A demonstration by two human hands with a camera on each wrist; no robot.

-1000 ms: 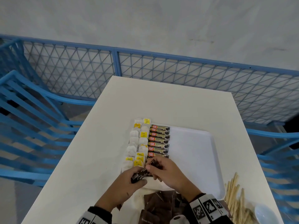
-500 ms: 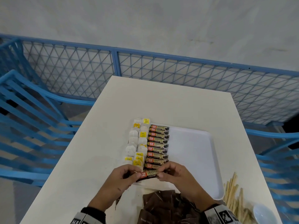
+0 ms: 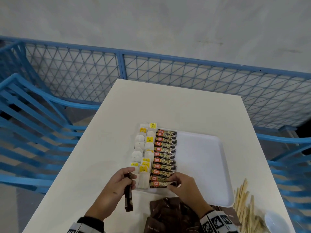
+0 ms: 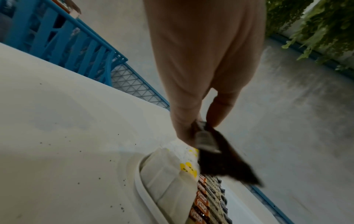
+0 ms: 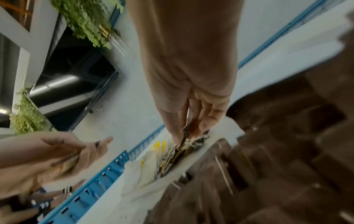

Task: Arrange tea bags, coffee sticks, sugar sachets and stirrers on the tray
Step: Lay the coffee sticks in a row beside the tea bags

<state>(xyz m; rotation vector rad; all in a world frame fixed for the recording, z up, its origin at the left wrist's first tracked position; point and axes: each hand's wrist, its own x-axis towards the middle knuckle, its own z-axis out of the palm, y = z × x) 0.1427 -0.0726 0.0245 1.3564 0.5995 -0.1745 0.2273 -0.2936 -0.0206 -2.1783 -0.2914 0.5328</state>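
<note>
A white tray (image 3: pixel 202 158) on the table holds two columns of tea bags (image 3: pixel 144 145) at its left and a column of coffee sticks (image 3: pixel 165 153) beside them. My right hand (image 3: pixel 173 183) pinches the right end of the nearest coffee stick (image 3: pixel 159 184), which lies flat at the tray's near edge. My left hand (image 3: pixel 129 178) grips a few dark coffee sticks (image 3: pixel 128 197) that hang down over the table left of the tray. The left wrist view shows those sticks (image 4: pixel 220 159) blurred between thumb and fingers. Brown sugar sachets (image 3: pixel 168 214) lie heaped below my hands.
Wooden stirrers (image 3: pixel 244 204) are piled on the table (image 3: pixel 168 105) right of the tray, with a small white bowl (image 3: pixel 274 221) at the near right corner. Blue chairs (image 3: pixel 33 132) and a blue mesh fence (image 3: pixel 185 76) surround the table.
Both hands held a coffee stick over the tray's near edge; it now lies in the column with only my right hand on it. My left hand has drawn back left with the spare sticks.
</note>
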